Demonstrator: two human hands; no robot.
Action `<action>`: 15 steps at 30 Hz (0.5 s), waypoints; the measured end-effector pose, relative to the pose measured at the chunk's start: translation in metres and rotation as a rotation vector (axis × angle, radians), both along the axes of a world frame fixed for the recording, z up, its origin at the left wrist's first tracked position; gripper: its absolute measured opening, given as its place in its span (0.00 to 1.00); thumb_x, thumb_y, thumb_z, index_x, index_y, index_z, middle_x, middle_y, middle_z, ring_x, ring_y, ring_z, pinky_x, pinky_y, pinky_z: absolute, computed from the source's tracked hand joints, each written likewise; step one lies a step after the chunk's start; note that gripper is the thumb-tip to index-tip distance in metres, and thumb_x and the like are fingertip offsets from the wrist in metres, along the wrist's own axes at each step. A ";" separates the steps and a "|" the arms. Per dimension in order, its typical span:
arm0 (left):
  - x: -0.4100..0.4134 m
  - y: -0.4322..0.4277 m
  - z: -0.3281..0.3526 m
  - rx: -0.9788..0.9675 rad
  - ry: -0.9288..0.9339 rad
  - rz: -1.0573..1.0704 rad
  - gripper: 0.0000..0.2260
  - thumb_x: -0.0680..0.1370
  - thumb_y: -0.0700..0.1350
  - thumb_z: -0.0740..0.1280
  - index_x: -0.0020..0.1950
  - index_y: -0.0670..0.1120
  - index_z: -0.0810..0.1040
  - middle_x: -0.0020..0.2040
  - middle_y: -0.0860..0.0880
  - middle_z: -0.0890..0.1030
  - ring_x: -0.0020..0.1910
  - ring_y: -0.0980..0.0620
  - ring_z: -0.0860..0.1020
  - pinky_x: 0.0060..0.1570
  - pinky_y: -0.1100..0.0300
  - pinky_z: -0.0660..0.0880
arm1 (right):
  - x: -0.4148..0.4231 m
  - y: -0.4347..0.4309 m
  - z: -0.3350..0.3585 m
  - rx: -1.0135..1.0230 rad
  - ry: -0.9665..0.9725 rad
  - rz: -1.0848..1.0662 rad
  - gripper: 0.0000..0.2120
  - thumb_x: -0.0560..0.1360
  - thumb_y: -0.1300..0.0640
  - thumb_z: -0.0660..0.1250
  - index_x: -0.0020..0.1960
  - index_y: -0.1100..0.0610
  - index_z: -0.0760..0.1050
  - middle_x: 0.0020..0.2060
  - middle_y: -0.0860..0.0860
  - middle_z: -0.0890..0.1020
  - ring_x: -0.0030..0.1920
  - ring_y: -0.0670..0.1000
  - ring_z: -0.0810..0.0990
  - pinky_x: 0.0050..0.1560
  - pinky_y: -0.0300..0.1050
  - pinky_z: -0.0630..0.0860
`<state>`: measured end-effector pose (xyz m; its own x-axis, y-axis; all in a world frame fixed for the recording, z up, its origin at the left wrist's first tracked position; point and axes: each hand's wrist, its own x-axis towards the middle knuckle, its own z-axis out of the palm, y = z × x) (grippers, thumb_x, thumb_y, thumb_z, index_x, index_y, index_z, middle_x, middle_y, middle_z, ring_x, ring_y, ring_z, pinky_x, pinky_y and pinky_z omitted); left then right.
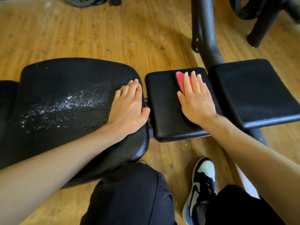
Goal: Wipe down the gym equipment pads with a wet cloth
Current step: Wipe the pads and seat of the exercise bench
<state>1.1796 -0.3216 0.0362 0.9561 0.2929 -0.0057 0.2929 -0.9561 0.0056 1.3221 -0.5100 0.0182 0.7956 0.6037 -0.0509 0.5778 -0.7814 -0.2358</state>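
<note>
Right hand (pixel 197 103) lies flat, grip open, pressing the pink cloth (pixel 184 82) onto the middle pad (pixel 164 104) (cloth's long axis runs away along the fingers, poking out past them). Left hand (pixel 128 108) rests open on the seat pad (pixel 65 98), holding nothing.

Three pads sit in a row across the floor (pixel 97 38): the large pad (pixel 65 103) at 9 o'clock, the middle pad (pixel 162 103) at centre, the right pad (pixel 253 91) at 3. The left hand (pixel 128 108) lies flat on the large pad's right edge. The right hand (pixel 197 101) lies on the cloth (pixel 181 77) on the middle pad. A tube (pixel 204 33) runs to 12 o'clock; a shoe (pixel 198 190) stands at 5.
</note>
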 end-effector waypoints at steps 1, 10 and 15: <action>0.000 0.000 0.000 -0.003 -0.008 -0.001 0.37 0.76 0.56 0.48 0.80 0.37 0.62 0.81 0.41 0.62 0.80 0.43 0.60 0.76 0.47 0.60 | 0.008 0.020 -0.001 -0.015 0.002 0.012 0.32 0.86 0.45 0.49 0.84 0.58 0.42 0.83 0.60 0.47 0.82 0.61 0.45 0.81 0.58 0.48; -0.004 0.005 -0.005 -0.069 -0.088 -0.016 0.34 0.83 0.58 0.43 0.79 0.36 0.65 0.81 0.40 0.64 0.80 0.43 0.61 0.77 0.48 0.59 | -0.045 0.054 -0.002 0.011 -0.059 0.373 0.32 0.83 0.45 0.40 0.83 0.58 0.52 0.81 0.58 0.58 0.82 0.60 0.54 0.80 0.57 0.55; -0.005 0.002 -0.004 -0.078 -0.097 -0.010 0.38 0.83 0.62 0.40 0.78 0.36 0.66 0.80 0.39 0.64 0.80 0.43 0.61 0.76 0.48 0.59 | -0.101 -0.015 -0.006 0.001 -0.129 0.400 0.28 0.85 0.49 0.45 0.84 0.55 0.48 0.82 0.54 0.56 0.82 0.57 0.53 0.80 0.56 0.56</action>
